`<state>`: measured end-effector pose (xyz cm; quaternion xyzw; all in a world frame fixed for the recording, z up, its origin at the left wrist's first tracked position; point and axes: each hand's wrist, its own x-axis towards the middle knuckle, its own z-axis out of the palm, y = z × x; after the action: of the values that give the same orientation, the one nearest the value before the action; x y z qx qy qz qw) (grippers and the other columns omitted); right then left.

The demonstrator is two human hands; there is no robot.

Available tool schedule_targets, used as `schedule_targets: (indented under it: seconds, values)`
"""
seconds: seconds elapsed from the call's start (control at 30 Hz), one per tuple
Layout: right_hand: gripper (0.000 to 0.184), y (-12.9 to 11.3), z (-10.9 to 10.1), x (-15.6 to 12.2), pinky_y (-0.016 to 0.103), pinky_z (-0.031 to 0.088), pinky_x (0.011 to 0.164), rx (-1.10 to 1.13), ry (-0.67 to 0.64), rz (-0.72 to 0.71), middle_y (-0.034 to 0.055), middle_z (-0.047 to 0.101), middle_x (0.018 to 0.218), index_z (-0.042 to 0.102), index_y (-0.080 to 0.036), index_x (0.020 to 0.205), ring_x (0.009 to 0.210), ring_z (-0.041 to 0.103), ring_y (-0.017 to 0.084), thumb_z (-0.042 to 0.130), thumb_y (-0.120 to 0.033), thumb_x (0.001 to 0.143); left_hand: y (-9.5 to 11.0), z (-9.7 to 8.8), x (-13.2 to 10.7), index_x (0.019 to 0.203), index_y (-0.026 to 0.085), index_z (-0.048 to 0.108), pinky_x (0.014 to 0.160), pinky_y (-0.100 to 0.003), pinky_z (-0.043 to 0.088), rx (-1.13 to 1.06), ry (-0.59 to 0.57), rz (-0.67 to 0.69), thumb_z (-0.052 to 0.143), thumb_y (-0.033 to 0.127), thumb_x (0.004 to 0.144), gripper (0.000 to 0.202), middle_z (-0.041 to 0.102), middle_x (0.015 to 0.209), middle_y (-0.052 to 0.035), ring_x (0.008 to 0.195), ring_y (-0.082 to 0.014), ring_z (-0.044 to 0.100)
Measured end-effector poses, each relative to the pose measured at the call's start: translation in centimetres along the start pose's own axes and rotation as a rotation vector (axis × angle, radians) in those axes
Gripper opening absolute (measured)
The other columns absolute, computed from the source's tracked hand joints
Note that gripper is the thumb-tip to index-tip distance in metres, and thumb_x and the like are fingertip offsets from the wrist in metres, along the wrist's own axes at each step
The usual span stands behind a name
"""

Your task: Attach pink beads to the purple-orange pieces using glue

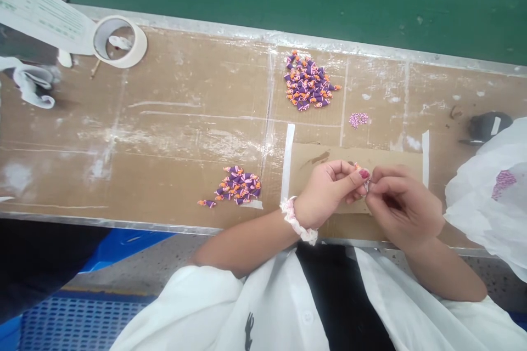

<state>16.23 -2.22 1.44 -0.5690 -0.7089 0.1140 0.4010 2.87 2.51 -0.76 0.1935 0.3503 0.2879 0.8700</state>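
Between thumb and fingers, my left hand (333, 186) pinches a small orange-topped figurine (357, 166), most of it hidden by the fingertips. My right hand (405, 203) is closed in a pinch right against it; whatever its fingertips hold is too small to make out. Both hands are above a taped-down cardboard sheet (304, 167). Beyond them lies a little pile of tiny pink-purple pieces (358, 120). A larger heap of purple and orange figurines (308, 83) sits farther back, and a smaller heap of similar figurines (241, 185) is left of my left forearm.
A tape roll (120, 42) and a printed sheet (45, 11) are at the far left, near a crumpled white strip (33, 82). On the right are a black object (488, 126) and a white plastic bag (486, 197) showing pink bits. A blue stool (123, 247) stands below the table edge.
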Motion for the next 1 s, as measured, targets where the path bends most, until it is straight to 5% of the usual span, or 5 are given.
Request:
schedule_targets:
  seconds: [0.53, 0.73, 1.0]
  values:
    - [0.024, 0.4, 0.0, 0.0, 0.024, 0.051, 0.049, -0.096, 0.044, -0.131, 0.0021, 0.068, 0.080, 0.058, -0.024, 0.086, 0.061, 0.065, 0.014, 0.063, -0.001, 0.083, 0.2, -0.3, 0.1, 0.066, 0.014, 0.053, 0.052, -0.020, 0.038, -0.018, -0.058, 0.036, 0.083, 0.046, 0.067, 0.043, 0.060, 0.057, 0.0031, 0.049, -0.0036, 0.047]
    - [0.027, 0.7, -0.4, -0.2, 0.026, 0.050, 0.047, 0.012, 0.021, -0.027, 0.0015, 0.064, 0.083, 0.057, -0.026, 0.097, 0.064, 0.062, 0.015, 0.066, -0.005, 0.084, 0.4, -0.2, -0.1, 0.068, 0.015, 0.054, 0.049, -0.019, 0.036, -0.085, -0.076, 0.018, 0.082, 0.046, 0.069, 0.042, 0.057, 0.057, 0.0036, 0.050, -0.0045, 0.048]
    - [0.025, 0.9, -0.4, 0.0, 0.027, 0.051, 0.049, -0.131, 0.072, -0.198, 0.0025, 0.067, 0.080, 0.060, -0.024, 0.096, 0.062, 0.063, 0.015, 0.067, -0.004, 0.083, 0.4, -0.3, -0.4, 0.071, 0.015, 0.055, 0.051, -0.019, 0.038, -0.085, -0.171, 0.057, 0.079, 0.041, 0.074, 0.036, 0.060, 0.057, 0.0038, 0.048, -0.0033, 0.049]
